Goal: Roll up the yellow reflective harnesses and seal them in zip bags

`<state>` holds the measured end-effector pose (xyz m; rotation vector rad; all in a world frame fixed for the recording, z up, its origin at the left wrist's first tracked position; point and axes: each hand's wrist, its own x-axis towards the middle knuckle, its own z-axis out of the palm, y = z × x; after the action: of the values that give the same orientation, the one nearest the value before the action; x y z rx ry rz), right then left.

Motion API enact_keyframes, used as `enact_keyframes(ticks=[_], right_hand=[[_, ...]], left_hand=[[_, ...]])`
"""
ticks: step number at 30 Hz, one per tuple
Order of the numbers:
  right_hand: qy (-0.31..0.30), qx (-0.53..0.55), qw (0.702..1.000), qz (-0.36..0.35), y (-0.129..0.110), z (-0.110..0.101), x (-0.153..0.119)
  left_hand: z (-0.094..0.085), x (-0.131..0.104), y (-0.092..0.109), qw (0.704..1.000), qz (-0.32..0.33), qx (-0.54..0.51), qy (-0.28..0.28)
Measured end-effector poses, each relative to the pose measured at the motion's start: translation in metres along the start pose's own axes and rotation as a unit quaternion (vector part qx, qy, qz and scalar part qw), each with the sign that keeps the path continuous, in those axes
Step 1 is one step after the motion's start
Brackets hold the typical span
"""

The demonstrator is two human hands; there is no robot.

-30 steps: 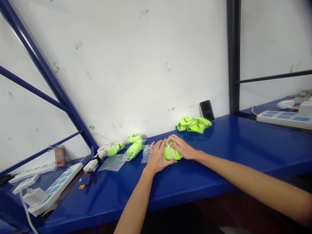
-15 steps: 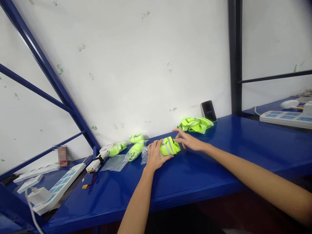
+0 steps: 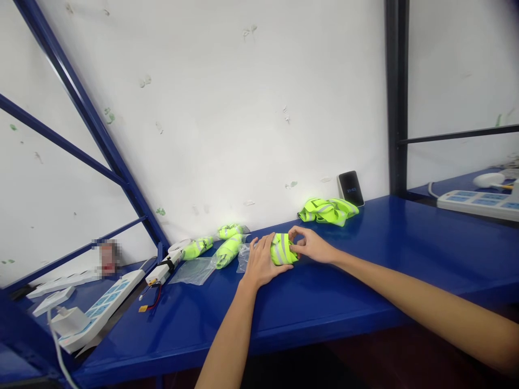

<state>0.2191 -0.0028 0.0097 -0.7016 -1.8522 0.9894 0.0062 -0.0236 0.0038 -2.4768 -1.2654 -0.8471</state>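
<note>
A yellow-green rolled vest (image 3: 281, 249) with silver stripes lies on the blue table, between my hands. My left hand (image 3: 261, 262) is wrapped round its left side, thumb along the near edge. At the roll's right end, my right hand (image 3: 308, 244) pinches the fabric with bent fingers. Just left of my left hand is a clear plastic bag (image 3: 243, 258), partly hidden by it. Farther left are several rolled vests in clear bags, one of them a bagged vest (image 3: 228, 251). A loose crumpled vest (image 3: 328, 210) lies behind my right hand.
The blue table (image 3: 194, 329) meets a white wall. A dark-screened device (image 3: 351, 188) leans there at the right. To the left are a flat plastic bag (image 3: 193, 270), a white battery pack (image 3: 160, 272) with wires, and a power strip (image 3: 103, 310). Blue posts frame both sides.
My right hand has closed its spread fingers onto the right end of the roll. My left hand stays round the roll. The view has shifted slightly.
</note>
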Motion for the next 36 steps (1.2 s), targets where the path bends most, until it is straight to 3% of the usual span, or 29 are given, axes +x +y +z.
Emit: enact_keyframes(ticks=[4, 9, 14, 18, 22, 28, 33, 36], right_hand=[[0.001, 0.008, 1.000, -0.005, 0.000, 0.007, -0.001], [-0.012, -0.059, 0.998, -0.037, 0.002, 0.013, -0.001], [-0.062, -0.126, 0.986, -0.087, 0.001, 0.013, -0.004], [-0.088, -0.204, 0.968, -0.120, -0.001, 0.012, -0.003], [-0.131, -0.210, 0.958, -0.142, -0.003, 0.011, -0.003], [-0.198, -0.169, 0.961, -0.097, -0.010, 0.011, -0.004], [-0.229, -0.099, 0.967, -0.052, -0.014, 0.014, -0.004], [-0.204, -0.093, 0.971, -0.079, -0.018, 0.016, -0.005]], left_hand=[[0.000, 0.002, 0.007, 1.000, 0.013, 0.016, 0.014], [0.000, 0.006, 0.017, 0.999, 0.042, 0.029, 0.020], [-0.004, 0.008, 0.020, 0.998, 0.047, 0.043, 0.029], [-0.005, 0.009, 0.023, 0.995, 0.062, 0.078, -0.007], [-0.008, 0.013, 0.028, 0.992, 0.049, 0.107, -0.034], [-0.018, 0.021, 0.039, 0.988, 0.042, 0.099, -0.115], [-0.037, 0.034, 0.042, 0.981, 0.041, 0.014, -0.192], [-0.053, 0.048, 0.029, 0.971, 0.003, -0.086, -0.221]])
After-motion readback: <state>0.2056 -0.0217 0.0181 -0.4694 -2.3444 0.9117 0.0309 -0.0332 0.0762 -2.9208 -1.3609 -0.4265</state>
